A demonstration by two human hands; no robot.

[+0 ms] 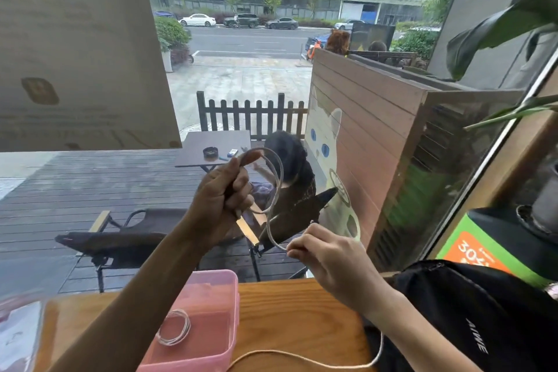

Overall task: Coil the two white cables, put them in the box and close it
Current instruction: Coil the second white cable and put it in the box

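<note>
Left hand (225, 190) raised in front of the window, fingers curled tight round loops of a white cable (276, 178); the loops stick out above and to the right of the fist as a rough ring. Right hand (327, 254) lower and to the right, thumb and fingertips pinching the same cable just below the ring, other fingers loosely bent. From that pinch the cable's free length drops behind the right forearm, then runs left along the wooden table (302, 311) near the bottom edge, its slack lying on the wood. Second white cable (174, 328) already coiled into a small ring, lying inside the pink plastic box (223, 305). Box sits open on the table under the left forearm, its translucent walls showing the coil on the floor of the box. A clear lid-like piece (18, 332) lies at far left on the table, partly cut off by the frame; cannot tell if it belongs to the box. Black backpack (477, 311) rests on the table's right end, under and beside the right forearm. Beyond the glass: a deck with a dark folding chair (120, 238), a small outdoor table (211, 145), a wooden screen with a painted white cat (326, 142), street and parked cars further back. Green plant leaves (498, 27) at upper right.
</note>
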